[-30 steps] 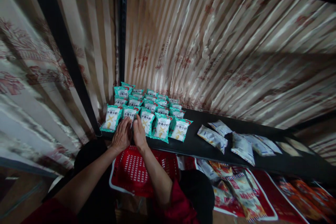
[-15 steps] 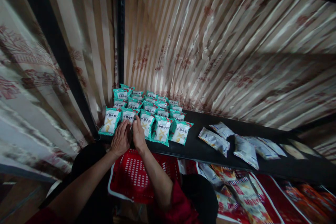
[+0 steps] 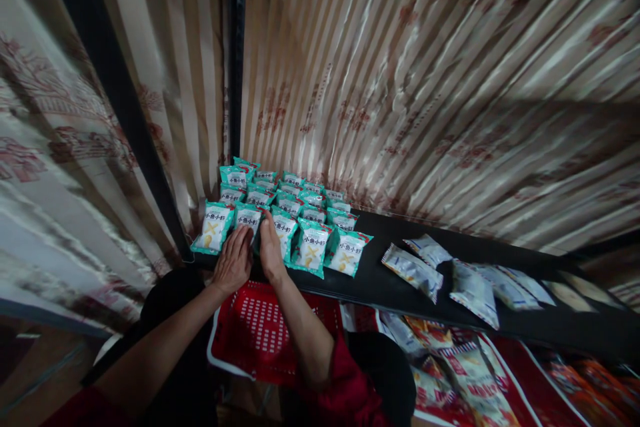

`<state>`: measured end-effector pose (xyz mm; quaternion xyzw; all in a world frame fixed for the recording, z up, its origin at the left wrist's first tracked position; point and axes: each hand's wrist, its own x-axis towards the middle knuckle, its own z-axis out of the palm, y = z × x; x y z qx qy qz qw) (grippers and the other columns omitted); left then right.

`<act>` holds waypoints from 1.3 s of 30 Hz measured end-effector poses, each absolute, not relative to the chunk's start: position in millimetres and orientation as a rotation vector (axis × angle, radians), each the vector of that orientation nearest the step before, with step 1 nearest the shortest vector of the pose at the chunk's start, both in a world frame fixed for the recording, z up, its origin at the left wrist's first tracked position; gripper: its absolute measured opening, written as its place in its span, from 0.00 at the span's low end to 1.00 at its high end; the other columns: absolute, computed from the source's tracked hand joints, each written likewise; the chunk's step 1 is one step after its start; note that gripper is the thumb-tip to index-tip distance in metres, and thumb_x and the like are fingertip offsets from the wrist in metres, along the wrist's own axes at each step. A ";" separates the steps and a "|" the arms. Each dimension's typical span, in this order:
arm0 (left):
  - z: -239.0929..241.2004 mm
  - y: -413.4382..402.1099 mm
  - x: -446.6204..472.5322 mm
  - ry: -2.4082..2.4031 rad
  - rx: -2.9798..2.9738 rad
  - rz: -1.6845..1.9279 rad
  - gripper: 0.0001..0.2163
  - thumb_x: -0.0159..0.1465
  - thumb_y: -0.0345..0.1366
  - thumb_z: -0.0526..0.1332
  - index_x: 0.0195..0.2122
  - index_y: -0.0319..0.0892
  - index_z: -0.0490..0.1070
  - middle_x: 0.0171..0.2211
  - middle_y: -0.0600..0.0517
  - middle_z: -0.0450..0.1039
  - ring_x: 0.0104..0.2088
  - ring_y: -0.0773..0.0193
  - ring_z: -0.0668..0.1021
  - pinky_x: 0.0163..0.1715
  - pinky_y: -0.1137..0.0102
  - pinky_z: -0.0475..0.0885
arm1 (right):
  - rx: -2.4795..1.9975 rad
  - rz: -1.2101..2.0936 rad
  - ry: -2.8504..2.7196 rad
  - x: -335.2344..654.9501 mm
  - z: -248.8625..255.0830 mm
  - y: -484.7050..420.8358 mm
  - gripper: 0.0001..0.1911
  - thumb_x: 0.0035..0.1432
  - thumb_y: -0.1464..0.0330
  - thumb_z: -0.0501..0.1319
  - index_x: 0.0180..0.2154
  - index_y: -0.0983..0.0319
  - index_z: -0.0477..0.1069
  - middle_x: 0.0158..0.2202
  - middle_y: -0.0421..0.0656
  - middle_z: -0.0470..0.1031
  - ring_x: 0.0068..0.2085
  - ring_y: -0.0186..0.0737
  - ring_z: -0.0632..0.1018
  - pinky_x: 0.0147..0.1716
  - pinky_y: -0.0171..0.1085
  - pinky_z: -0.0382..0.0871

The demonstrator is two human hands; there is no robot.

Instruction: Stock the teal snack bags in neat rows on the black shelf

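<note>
Teal-and-white snack bags stand in several rows at the left end of a black shelf (image 3: 373,280). My left hand (image 3: 234,260) lies with its fingers stretched flat over the lower front of a snack bag (image 3: 247,217), the second from the left in the front row. Beside it, my right hand (image 3: 271,250) is held on edge, fingers straight, between that bag and the neighbouring snack bag (image 3: 286,230), partly covering the latter. Another front snack bag (image 3: 214,227) stands left of my hands, and two more are to the right.
Below the shelf edge sits a red plastic basket (image 3: 265,333). Silver-white packets (image 3: 414,271) lie on the shelf to the right. Under them, a second basket holds colourful snack bags (image 3: 475,373). A dark post (image 3: 120,93) and patterned curtains (image 3: 400,80) enclose the shelf.
My right hand has moved slightly away from my left, widening the gap between them. My left hand stays at the same bag. The whole view has shifted a little.
</note>
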<state>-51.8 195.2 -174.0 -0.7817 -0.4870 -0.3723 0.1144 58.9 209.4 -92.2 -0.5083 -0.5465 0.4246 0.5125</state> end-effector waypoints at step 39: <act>-164.8 195.8 -54.3 -1.391 -2.236 -0.999 0.24 0.61 0.28 0.52 0.60 0.33 0.56 0.59 0.39 0.61 0.63 0.52 0.56 0.59 0.57 0.58 | -1.919 0.005 -2.071 65.3 -36.1 272.6 0.20 0.68 0.64 0.40 0.52 0.61 0.64 0.47 0.49 0.75 0.49 0.43 0.75 0.47 0.42 0.65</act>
